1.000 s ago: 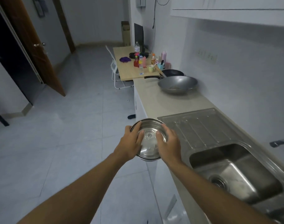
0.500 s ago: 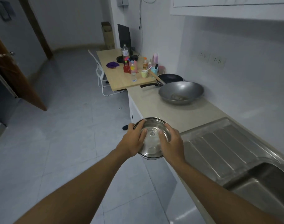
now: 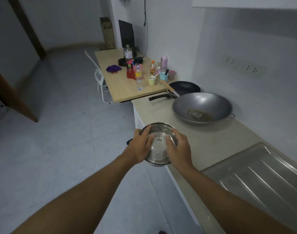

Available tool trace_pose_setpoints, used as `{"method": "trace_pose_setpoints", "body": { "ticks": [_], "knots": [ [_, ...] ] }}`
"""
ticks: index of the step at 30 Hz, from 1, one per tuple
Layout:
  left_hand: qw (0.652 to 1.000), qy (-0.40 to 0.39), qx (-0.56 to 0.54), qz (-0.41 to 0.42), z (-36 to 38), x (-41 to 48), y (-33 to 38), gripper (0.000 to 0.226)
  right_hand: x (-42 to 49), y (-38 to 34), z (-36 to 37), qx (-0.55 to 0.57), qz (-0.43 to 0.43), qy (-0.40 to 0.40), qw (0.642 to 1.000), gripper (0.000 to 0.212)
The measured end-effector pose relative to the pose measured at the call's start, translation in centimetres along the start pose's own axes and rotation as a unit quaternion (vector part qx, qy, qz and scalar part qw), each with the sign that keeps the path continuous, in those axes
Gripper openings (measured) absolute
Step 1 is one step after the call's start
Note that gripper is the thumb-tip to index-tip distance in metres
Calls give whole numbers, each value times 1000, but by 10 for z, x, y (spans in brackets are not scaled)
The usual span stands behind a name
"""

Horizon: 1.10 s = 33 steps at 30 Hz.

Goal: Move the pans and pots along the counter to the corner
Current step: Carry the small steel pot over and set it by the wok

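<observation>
I hold a small steel pot (image 3: 158,142) with a lid between both hands, above the front edge of the beige counter (image 3: 208,142). My left hand (image 3: 139,147) grips its left side and my right hand (image 3: 178,149) its right side. Farther along the counter sits a large grey wok (image 3: 201,107) with some residue inside. Behind it lies a black frying pan (image 3: 185,87) with a black handle pointing left, and a wooden handle crosses over it.
A steel draining board (image 3: 266,179) fills the counter at the right. Beyond the counter's far end stands a wooden table (image 3: 124,88) with bottles, cups and a purple cloth. A white chair (image 3: 98,76) stands beside it. Tiled floor spreads to the left.
I have walked along the counter with the pot in both hands. The wok and pan are now closer, and the sink basin has slipped out of view at the right.
</observation>
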<state>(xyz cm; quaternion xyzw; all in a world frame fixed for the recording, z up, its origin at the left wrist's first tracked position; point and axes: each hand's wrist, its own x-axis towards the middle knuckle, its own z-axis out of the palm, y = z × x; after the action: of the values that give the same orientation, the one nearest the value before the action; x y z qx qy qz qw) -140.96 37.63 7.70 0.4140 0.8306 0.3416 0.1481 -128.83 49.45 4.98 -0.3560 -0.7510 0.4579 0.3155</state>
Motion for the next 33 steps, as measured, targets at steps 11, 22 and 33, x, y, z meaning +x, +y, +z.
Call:
{"method": "trace_pose_setpoints", "body": {
  "ticks": [11,22,33],
  "knots": [
    [998,-50,23,-18,-11,152,-37,50,141,20,53,-19,17,-34,999,49],
    [989,-144,22,14,-18,305,-96,50,251,42,118,-31,75,-25,996,56],
    [970,-238,19,34,0,402,-144,45,312,73,172,-68,150,-4,986,49]
  ]
}}
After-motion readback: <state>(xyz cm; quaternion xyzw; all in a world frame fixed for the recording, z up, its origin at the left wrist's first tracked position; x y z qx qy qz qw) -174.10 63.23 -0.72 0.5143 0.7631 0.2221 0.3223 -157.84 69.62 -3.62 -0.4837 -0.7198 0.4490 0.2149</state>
